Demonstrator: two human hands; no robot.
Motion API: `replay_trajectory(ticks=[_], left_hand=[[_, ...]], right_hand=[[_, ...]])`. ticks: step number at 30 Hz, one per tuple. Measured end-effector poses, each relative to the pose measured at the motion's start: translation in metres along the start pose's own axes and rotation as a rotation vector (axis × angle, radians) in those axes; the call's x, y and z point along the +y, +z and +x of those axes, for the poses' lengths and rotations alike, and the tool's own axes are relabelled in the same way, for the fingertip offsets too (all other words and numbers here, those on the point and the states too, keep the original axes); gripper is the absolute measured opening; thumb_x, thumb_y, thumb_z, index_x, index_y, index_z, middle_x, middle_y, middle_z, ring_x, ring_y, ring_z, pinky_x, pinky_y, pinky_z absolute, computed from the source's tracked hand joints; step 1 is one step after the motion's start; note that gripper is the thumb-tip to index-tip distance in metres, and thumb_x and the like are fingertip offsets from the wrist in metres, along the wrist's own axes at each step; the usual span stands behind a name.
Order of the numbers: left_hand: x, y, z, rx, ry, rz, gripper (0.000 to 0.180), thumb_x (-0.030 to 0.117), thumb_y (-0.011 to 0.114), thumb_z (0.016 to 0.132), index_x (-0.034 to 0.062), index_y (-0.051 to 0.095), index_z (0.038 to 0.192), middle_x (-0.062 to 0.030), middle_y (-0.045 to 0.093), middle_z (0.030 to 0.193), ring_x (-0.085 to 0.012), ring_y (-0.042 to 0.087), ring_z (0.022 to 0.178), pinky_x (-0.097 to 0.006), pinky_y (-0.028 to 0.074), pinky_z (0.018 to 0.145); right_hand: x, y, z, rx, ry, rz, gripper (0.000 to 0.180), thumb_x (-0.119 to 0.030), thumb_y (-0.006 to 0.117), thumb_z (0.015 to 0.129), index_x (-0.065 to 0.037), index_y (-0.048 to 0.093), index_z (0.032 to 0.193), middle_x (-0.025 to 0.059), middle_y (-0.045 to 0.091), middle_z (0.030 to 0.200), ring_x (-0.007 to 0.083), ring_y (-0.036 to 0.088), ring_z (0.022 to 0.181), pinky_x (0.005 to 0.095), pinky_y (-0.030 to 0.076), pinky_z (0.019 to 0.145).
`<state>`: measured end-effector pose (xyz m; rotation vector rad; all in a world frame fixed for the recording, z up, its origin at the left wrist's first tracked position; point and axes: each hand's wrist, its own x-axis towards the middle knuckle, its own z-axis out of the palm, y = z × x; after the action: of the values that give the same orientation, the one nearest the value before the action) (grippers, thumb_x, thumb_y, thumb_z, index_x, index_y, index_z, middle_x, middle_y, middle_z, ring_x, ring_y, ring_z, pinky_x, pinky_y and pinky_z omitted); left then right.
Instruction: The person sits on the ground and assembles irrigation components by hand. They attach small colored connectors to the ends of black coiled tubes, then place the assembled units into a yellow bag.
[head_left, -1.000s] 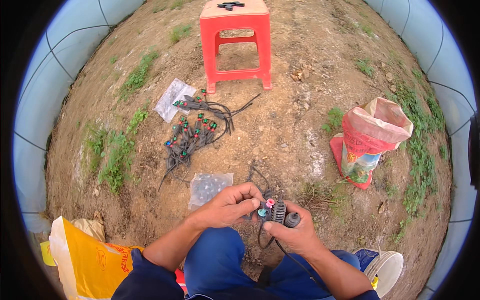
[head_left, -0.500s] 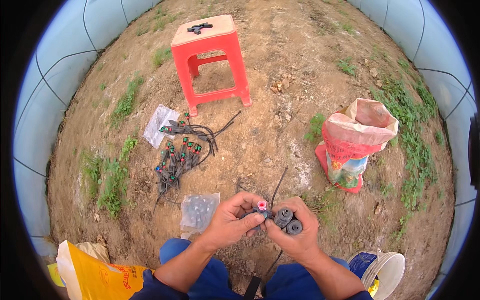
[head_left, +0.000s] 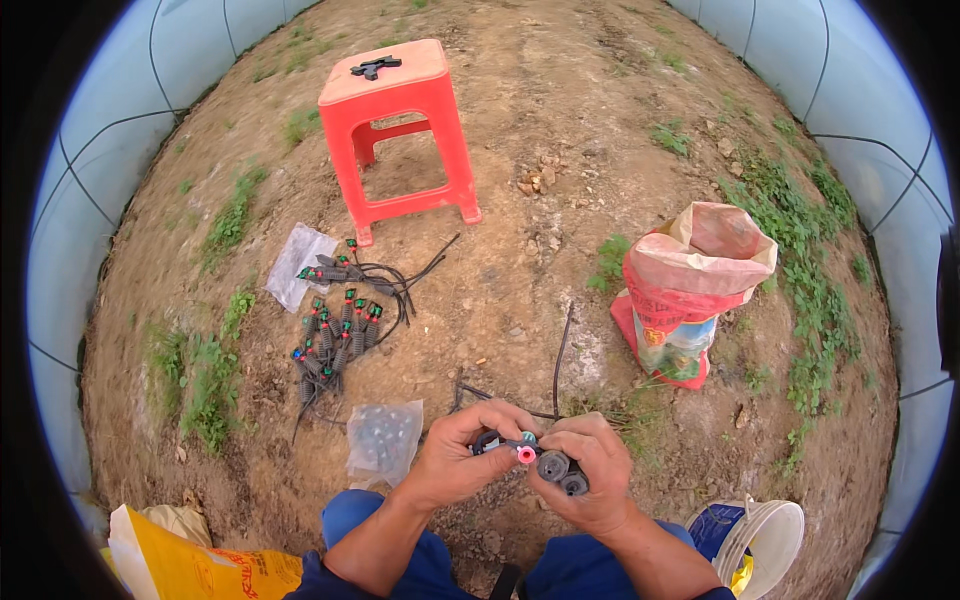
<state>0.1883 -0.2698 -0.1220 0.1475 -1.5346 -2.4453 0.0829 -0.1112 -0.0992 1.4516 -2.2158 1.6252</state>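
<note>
My left hand [head_left: 450, 462] pinches a small sprinkler head [head_left: 526, 454] with a pink-red ring and some green-blue parts. Close against it, my right hand [head_left: 600, 478] is closed around two dark grey cylindrical fittings [head_left: 553, 465], whose round ends face me. The hands nearly touch, and the fingers partly hide how the pieces meet. A thin black tube [head_left: 557, 370] shows just beyond the hands. On the soil ahead of my left hand lies a clear bag of small dark parts [head_left: 385, 440]. Farther off is a pile of sprinkler assemblies [head_left: 340, 335] with green and red tips.
A red plastic stool [head_left: 400, 150] with black pieces [head_left: 376, 67] on its seat stands ahead. To its near left lies an empty-looking plastic bag [head_left: 298, 262]. An open woven sack [head_left: 690, 300] stands right; a white bucket [head_left: 775, 540] and yellow sack [head_left: 200, 570] flank my legs.
The pink-red end of the sprinkler head has tipped from pointing up to facing me, lower between my hands. The view has shifted slightly; both hands keep their hold.
</note>
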Motion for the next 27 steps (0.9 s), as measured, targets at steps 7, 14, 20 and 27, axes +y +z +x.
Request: replay_trajectory(ticks=[7, 14, 20, 27], left_hand=[[-0.0028, -0.0064, 0.0006, 0.006, 0.093, 0.105, 0.018, -0.002, 0.072, 0.089, 0.0031, 0.063, 0.103, -0.0117, 0.065, 0.112, -0.0155, 0.063, 0.101, -0.029, 0.051, 0.085], [-0.0047, -0.0069, 0.0019, 0.023, 0.142, 0.129, 0.024, -0.005, 0.071, 0.088, 0.0023, 0.059, 0.107, -0.0138, 0.066, 0.111, -0.0190, 0.064, 0.104, -0.033, 0.053, 0.090], [-0.0025, -0.0062, 0.0008, 0.057, 0.115, 0.103, 0.027, -0.008, 0.071, 0.087, 0.0031, 0.055, 0.107, -0.0140, 0.066, 0.110, -0.0189, 0.064, 0.104, -0.034, 0.053, 0.090], [-0.0005, -0.0034, 0.0013, 0.069, 0.085, 0.065, 0.029, -0.008, 0.071, 0.087, 0.0042, 0.052, 0.106, -0.0152, 0.067, 0.110, -0.0163, 0.064, 0.102, -0.032, 0.054, 0.088]], right_hand=[[-0.0010, 0.0052, -0.0011, -0.017, 0.011, 0.015, 0.040, -0.005, 0.083, 0.062, -0.007, 0.068, 0.099, 0.0093, 0.066, 0.097, 0.0276, 0.065, 0.082, 0.0363, 0.054, 0.069], [-0.0001, 0.0088, -0.0025, -0.032, 0.011, 0.045, 0.039, -0.003, 0.083, 0.066, -0.005, 0.065, 0.101, 0.0127, 0.066, 0.094, 0.0268, 0.066, 0.083, 0.0352, 0.054, 0.070], [-0.0032, 0.0087, -0.0003, -0.052, 0.046, 0.060, 0.041, -0.004, 0.082, 0.065, -0.006, 0.066, 0.103, 0.0116, 0.066, 0.097, 0.0278, 0.067, 0.086, 0.0364, 0.055, 0.073], [-0.0022, 0.0065, -0.0033, -0.053, 0.040, 0.058, 0.045, -0.005, 0.082, 0.063, -0.008, 0.066, 0.105, 0.0100, 0.066, 0.100, 0.0294, 0.067, 0.087, 0.0379, 0.055, 0.073]])
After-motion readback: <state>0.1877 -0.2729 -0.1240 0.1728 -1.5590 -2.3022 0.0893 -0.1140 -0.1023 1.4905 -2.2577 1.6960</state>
